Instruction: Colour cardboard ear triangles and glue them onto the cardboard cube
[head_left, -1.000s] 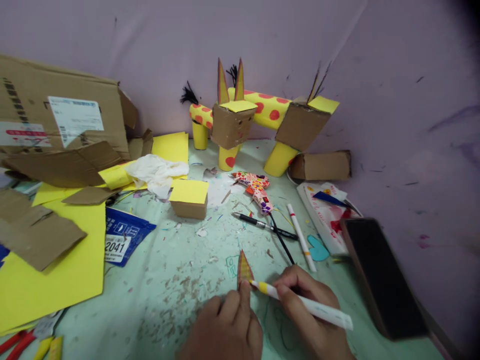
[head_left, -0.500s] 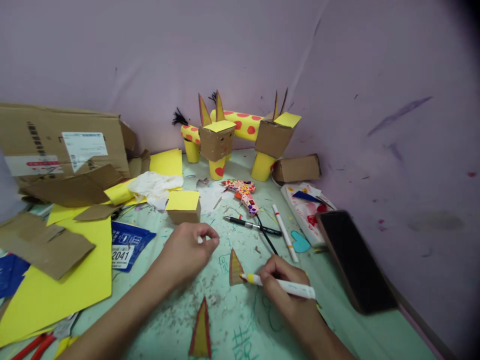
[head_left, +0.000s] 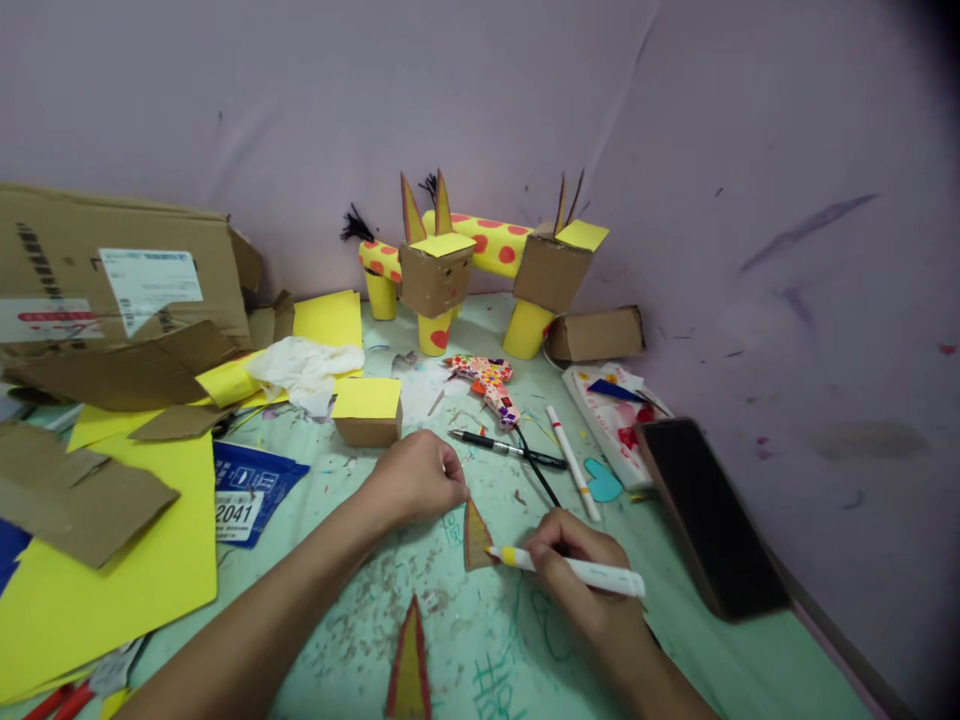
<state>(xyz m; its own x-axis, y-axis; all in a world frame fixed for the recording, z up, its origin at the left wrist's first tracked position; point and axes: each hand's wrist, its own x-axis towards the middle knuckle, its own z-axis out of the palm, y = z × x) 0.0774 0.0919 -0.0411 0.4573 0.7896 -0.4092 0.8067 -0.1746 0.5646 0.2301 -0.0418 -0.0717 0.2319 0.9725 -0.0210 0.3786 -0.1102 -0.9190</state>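
A small cardboard triangle (head_left: pixel 478 540) with a reddish-brown edge lies flat on the green tabletop. At its upper tip are the closed fingertips of my left hand (head_left: pixel 420 478), pinching or pressing it. My right hand (head_left: pixel 581 565) grips a white marker (head_left: pixel 604 577) with a yellow collar. The marker's tip touches the triangle's lower right edge. Nearer to me lies a second triangle (head_left: pixel 409 668), coloured yellow with a red border. Just beyond my left hand stands a small cardboard box (head_left: pixel 367 412) with a yellow top.
Two spotted yellow animal figures (head_left: pixel 436 280) stand at the back. A patterned glue gun (head_left: pixel 484 380), black pen (head_left: pixel 508 448), another marker (head_left: pixel 574 465) and phone (head_left: pixel 712 515) lie right of centre. Yellow sheets (head_left: pixel 150 560), cardboard scraps (head_left: pixel 82 490) and red-handled scissors (head_left: pixel 86 690) fill the left.
My left hand has moved right and slightly down to the triangle's tip, its fingers closing there. A small white thing in that hand is now hidden. The marker stays at the triangle's edge.
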